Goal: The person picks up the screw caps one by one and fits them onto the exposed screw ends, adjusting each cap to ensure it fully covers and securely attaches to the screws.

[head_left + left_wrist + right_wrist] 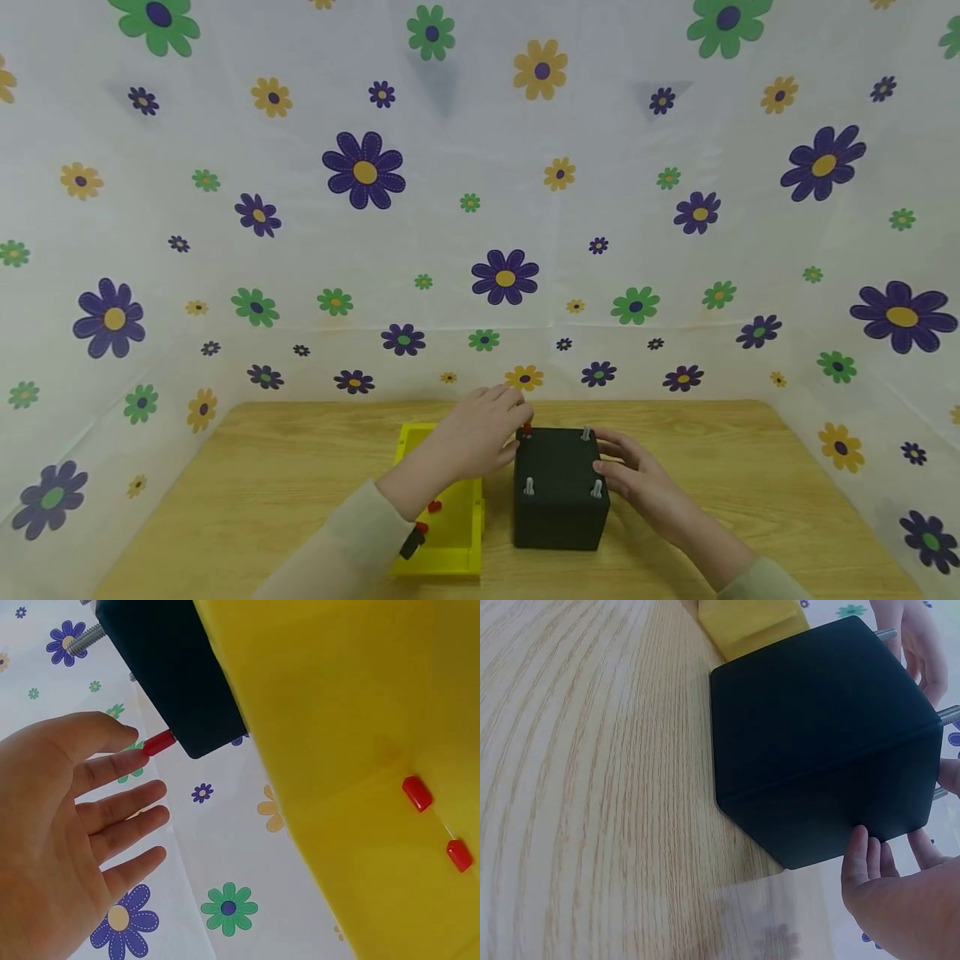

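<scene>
A black block (558,464) stands on the wooden tabletop (690,458), a little right of the middle between its left and right edges and closer to the far edge than to the near part in view. Metal bolts rise from the corners of the block's top: a far-right bolt (587,433), a near-left bolt (529,486) and a near-right bolt (597,488) show bare threads. At the far-left corner is a red cap (159,742), its end against the block's top; the metal inside it is hidden.

Of the two hands, the left hand (483,429) reaches over the yellow tray and pinches this red cap between thumb and forefinger, the other three fingers spread loosely apart. The right hand (637,479) grips the block's right side, thumb on the top edge and fingers against the side face.

The yellow tray (442,565) lies just left of the block, with a narrow strip of tabletop between them, its far end near the tabletop's far edge. Inside lie two loose red caps (417,793), near each other. A white sheet (442,242) printed with purple, green and orange flowers hangs behind the far edge and along both sides.
</scene>
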Demonstrator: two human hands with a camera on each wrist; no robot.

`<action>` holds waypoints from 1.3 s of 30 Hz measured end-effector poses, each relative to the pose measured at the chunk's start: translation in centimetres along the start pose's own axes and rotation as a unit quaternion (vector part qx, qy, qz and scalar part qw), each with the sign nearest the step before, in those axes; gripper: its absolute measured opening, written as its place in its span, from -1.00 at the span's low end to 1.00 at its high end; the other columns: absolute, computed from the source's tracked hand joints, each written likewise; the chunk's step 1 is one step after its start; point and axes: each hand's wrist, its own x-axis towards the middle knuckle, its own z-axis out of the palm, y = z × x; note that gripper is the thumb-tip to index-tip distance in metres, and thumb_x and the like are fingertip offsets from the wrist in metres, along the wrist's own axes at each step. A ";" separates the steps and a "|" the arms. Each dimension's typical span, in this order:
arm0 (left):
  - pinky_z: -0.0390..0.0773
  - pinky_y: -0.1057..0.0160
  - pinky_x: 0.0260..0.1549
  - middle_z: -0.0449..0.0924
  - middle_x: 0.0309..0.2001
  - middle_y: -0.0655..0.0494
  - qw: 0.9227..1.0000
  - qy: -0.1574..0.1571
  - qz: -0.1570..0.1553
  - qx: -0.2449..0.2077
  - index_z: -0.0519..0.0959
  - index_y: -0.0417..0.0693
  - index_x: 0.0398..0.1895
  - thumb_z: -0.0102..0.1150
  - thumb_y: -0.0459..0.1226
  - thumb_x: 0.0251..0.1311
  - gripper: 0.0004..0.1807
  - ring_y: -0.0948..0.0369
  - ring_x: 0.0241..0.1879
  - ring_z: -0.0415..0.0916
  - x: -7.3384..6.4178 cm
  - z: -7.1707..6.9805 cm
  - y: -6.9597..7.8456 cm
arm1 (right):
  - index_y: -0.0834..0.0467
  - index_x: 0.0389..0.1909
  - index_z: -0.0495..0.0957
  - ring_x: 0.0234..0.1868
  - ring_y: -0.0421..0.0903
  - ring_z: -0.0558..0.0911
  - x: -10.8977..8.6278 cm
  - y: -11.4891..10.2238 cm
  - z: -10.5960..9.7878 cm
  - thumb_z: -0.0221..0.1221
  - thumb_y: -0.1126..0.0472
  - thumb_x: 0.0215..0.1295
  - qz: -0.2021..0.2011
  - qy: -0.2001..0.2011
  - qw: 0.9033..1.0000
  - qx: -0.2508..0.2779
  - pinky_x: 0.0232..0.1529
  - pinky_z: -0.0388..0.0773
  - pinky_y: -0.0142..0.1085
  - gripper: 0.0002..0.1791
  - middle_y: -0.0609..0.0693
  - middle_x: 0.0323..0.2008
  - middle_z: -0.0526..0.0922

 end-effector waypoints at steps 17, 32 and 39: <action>0.52 0.09 0.45 0.61 0.28 0.09 1.000 0.003 -0.002 -0.001 0.60 0.07 0.27 0.28 -0.02 0.46 -0.58 0.11 0.33 0.51 -0.6 -0.4 -0.5 | 0.27 0.67 0.02 0.35 -0.02 0.56 0.2 -0.1 0.0 0.13 0.18 0.58 -0.004 -0.001 1.000 -0.001 0.28 0.61 -0.36 -0.21 0.40 0.60 0.14; 0.54 0.10 0.42 0.61 0.24 0.10 1.000 0.006 0.003 0.004 0.61 0.06 0.26 0.27 -0.04 0.46 -0.60 0.10 0.30 0.52 -1.5 -0.7 -0.7 | 0.27 0.66 0.03 0.30 -0.09 0.58 0.2 0.1 0.0 0.14 0.19 0.58 0.000 0.001 1.000 0.004 0.26 0.62 -0.36 -0.22 0.40 0.59 0.14; 0.57 0.10 0.40 0.62 0.20 0.09 1.000 0.017 0.003 0.019 0.61 0.04 0.24 0.31 -0.04 0.44 -0.59 0.10 0.26 0.55 -2.3 -0.7 -0.9 | 0.28 0.66 0.02 0.29 -0.10 0.58 0.1 0.2 -0.1 0.14 0.18 0.58 -0.001 -0.002 1.000 0.002 0.25 0.62 -0.36 -0.21 0.41 0.60 0.13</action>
